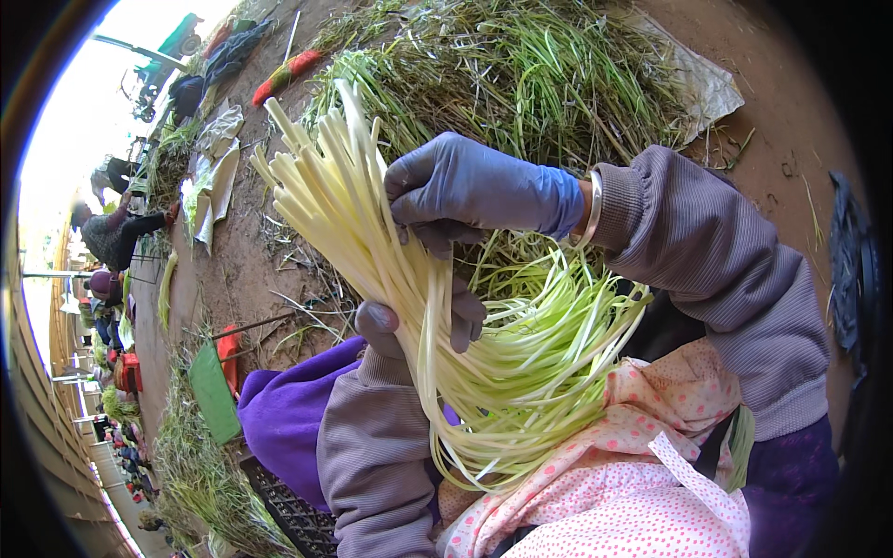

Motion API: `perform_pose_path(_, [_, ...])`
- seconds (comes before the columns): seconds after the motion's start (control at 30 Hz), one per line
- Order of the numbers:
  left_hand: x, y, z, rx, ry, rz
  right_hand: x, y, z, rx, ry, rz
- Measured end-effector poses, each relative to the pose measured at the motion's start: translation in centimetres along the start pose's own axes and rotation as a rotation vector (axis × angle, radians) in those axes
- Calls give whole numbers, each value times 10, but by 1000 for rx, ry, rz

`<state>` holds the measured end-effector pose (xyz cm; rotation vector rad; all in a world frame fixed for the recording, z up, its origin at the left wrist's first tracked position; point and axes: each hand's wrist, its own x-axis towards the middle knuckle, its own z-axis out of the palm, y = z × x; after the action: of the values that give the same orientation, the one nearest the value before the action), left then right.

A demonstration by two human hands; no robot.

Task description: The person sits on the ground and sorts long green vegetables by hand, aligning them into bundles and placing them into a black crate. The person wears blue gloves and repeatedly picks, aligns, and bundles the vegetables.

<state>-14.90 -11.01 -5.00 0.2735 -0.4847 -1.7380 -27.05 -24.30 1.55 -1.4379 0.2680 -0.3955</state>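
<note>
A thick bundle of pale stalks, like blanched garlic chives, rests in my left hand, whose gloved thumb and fingers wrap around its middle. The white-yellow stalk ends fan out to the upper left. Long green leaves curve down over the pink patterned apron on my lap. My right hand, in a soiled blue glove, pinches stalks at the bundle's upper side with thumb and fingers; its fingertips are partly hidden. A pale bracelet circles that wrist.
A heap of green and dry leaves lies on the dirt floor beyond my hands, partly on a white sheet. Left are a purple cloth, a black plastic crate and a green panel. A person sits farther off.
</note>
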Motion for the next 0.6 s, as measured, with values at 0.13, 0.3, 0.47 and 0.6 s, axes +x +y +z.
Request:
perform_pose_path(0.13, [0, 2, -6, 7, -73, -18, 1, 0, 2, -80, 12, -2])
perform_pose_path(0.3, [2, 4, -9, 111, -85, -76, 1, -1, 2, -107, 44, 35])
perform_pose_path(0.47, [2, 0, -2, 21, 5, 0, 1, 1, 1, -11, 46, -1])
perform_pose_path(0.6, [3, 3, 1, 106, 52, 71, 0, 2, -3, 40, 26, -9])
